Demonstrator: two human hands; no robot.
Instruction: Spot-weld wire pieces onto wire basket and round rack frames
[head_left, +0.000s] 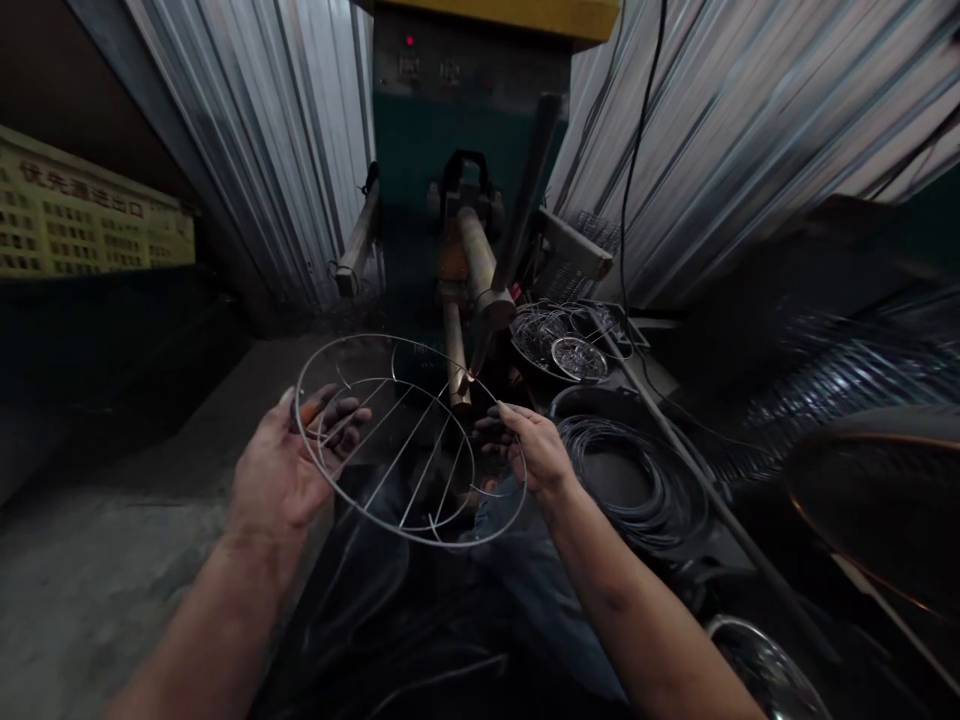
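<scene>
A round wire rack (409,535), with a large outer ring, a smaller inner ring and several straight cross wires, is held level between my hands. My left hand (289,455) grips its left rim, thumb on the outside and fingers curled beneath. On the right side, my right hand (529,440) pinches the outer ring between thumb and fingers. The fingertips of both hands look dark. The rack's far rim is at the lower rod (456,350) of a spot welding machine (420,140), and a small orange glow shows where the upper electrode comes down.
To the right lie coils of wire (626,480) in a dark tub and a pile of wire rings (540,335) with a shiny round piece (579,357). A yellow crate (90,215) stands at left. Corrugated metal sheets (247,130) rise behind the machine. A black cable (634,180) hangs at right.
</scene>
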